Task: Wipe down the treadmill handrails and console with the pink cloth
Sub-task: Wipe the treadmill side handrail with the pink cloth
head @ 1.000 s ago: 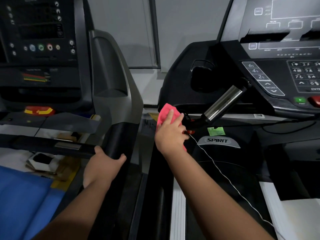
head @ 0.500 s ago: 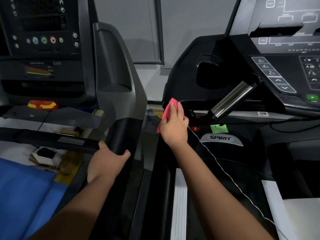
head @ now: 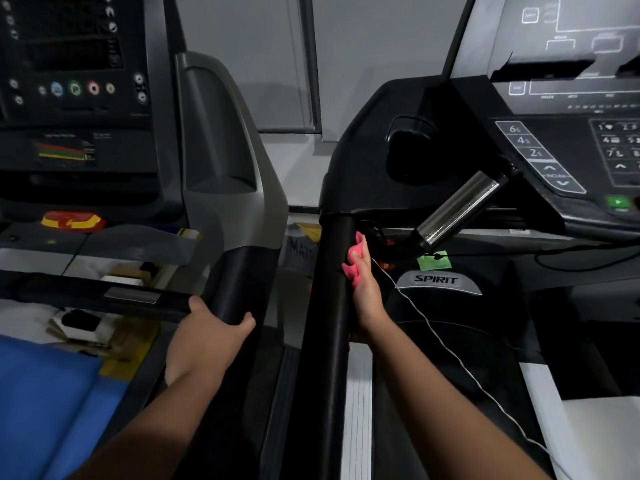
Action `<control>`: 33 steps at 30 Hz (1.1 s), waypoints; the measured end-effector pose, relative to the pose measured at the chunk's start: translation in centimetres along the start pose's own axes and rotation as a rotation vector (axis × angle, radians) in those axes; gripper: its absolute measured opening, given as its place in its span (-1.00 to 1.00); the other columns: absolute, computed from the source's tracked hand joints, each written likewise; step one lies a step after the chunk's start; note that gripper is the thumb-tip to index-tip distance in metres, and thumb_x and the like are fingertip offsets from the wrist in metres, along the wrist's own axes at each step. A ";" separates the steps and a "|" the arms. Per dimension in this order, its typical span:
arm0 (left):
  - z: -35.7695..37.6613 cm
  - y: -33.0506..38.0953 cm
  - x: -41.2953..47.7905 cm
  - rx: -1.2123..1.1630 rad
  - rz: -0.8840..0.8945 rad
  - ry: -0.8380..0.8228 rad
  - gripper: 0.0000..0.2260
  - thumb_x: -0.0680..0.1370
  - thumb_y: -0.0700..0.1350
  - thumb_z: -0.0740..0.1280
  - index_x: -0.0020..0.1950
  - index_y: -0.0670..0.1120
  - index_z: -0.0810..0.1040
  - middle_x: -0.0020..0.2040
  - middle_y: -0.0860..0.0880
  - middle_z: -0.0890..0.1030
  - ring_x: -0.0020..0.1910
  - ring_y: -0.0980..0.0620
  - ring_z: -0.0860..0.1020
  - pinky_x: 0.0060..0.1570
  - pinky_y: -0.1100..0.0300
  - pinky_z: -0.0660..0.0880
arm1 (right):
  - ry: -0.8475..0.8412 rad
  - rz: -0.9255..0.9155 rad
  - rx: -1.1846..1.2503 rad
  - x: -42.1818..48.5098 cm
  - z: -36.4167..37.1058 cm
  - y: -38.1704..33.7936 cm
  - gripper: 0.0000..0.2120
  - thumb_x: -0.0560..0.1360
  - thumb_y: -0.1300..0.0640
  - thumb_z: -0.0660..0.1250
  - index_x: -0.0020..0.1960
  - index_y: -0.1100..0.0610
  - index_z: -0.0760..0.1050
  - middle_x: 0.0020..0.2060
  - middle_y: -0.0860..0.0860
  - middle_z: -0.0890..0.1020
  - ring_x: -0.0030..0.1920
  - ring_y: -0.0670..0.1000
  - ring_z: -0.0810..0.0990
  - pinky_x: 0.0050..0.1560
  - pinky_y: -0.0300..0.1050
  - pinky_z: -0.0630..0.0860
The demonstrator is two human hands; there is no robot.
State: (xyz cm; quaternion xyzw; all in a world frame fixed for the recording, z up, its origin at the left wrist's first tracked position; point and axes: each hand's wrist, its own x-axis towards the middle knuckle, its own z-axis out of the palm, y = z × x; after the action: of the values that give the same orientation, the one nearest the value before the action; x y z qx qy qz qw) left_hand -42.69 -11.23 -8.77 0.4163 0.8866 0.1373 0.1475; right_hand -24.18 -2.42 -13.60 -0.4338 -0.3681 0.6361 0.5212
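Observation:
A black padded handrail [head: 332,306] runs up the middle to the Spirit treadmill's console [head: 554,140]. My right hand [head: 367,292] presses the pink cloth [head: 355,261] against the rail's right side; its fingers wrap behind the rail, and most of the cloth is hidden under the palm. My left hand [head: 207,337] grips the black handrail [head: 242,282] of the neighbouring grey treadmill, thumb on top.
A chrome pulse grip [head: 460,209] juts out below the console. A white cord [head: 450,355] trails down past my right forearm. The left treadmill's console [head: 76,88] has a red stop button [head: 72,221]. A blue mat [head: 45,403] lies at lower left.
My right hand has slid the pink cloth from the top of the rail round to its right side and slightly down. The left hand has stayed on the other rail.

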 end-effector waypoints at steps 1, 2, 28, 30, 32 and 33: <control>0.0 0.1 0.0 0.007 0.000 0.003 -0.45 0.45 0.18 0.36 0.21 -0.16 0.27 -0.03 -0.20 0.53 -0.22 -0.11 0.46 -0.32 0.11 0.35 | 0.007 0.011 0.006 0.2 -0.1 0.0 -0.54 0.62 -0.05 0.08 0.50 -0.16 0.09 0.43 0.05 0.32 0.18 0.01 0.46 0.31 -0.01 0.40; 0.0 0.1 0.1 0.016 -0.002 0.005 -0.45 0.45 0.18 0.36 0.21 -0.16 0.27 -0.01 -0.21 0.54 -0.20 -0.12 0.46 -0.30 0.09 0.36 | 0.002 0.014 0.021 0.4 -0.3 0.1 -0.56 0.64 -0.02 0.04 0.51 -0.13 0.09 0.40 0.00 0.35 0.12 -0.04 0.47 0.23 -0.10 0.44; 0.3 0.1 -0.4 0.006 -0.013 0.017 -0.46 0.45 0.17 0.36 0.21 -0.15 0.26 -0.04 -0.21 0.54 -0.25 -0.13 0.45 -0.37 0.12 0.34 | 0.192 -0.080 -1.443 -3.1 5.1 -2.0 -0.35 0.56 0.15 0.12 0.55 0.13 -0.12 0.47 0.34 -0.08 0.35 0.32 0.21 0.27 0.14 0.31; 0.4 0.0 -0.3 0.016 -0.009 0.024 -0.48 0.45 0.17 0.36 0.17 -0.14 0.25 -0.11 -0.17 0.50 -0.25 -0.13 0.46 -0.35 0.12 0.36 | 0.226 -0.051 -1.581 -1.0 5.9 -2.4 -0.40 0.58 0.15 0.04 0.55 0.16 -0.14 0.47 0.37 -0.08 0.33 0.36 0.22 0.22 0.19 0.38; 0.4 -0.1 0.0 0.019 -0.012 0.028 -0.49 0.44 0.18 0.36 0.14 -0.13 0.25 -0.13 -0.15 0.49 -0.24 -0.14 0.48 -0.32 0.11 0.38 | 0.233 -0.030 -1.755 0.4 6.7 -2.2 -0.42 0.61 0.11 0.02 0.54 0.18 -0.14 0.47 0.38 -0.10 0.33 0.42 0.21 0.17 0.25 0.39; 0.4 -0.2 0.2 0.019 -0.010 0.023 -0.49 0.44 0.18 0.36 0.12 -0.12 0.24 -0.12 -0.15 0.50 -0.23 -0.14 0.49 -0.32 0.11 0.39 | 0.231 -0.028 -1.843 0.8 7.0 -2.0 -0.43 0.62 0.08 0.03 0.54 0.19 -0.11 0.46 0.39 -0.11 0.34 0.45 0.19 0.16 0.28 0.39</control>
State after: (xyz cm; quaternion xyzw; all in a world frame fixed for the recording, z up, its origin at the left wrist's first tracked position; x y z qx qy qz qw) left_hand -42.77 -11.17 -9.24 0.4115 0.8916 0.1331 0.1341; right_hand -30.13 -1.33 -9.38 -0.7328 -0.6792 0.0389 0.0115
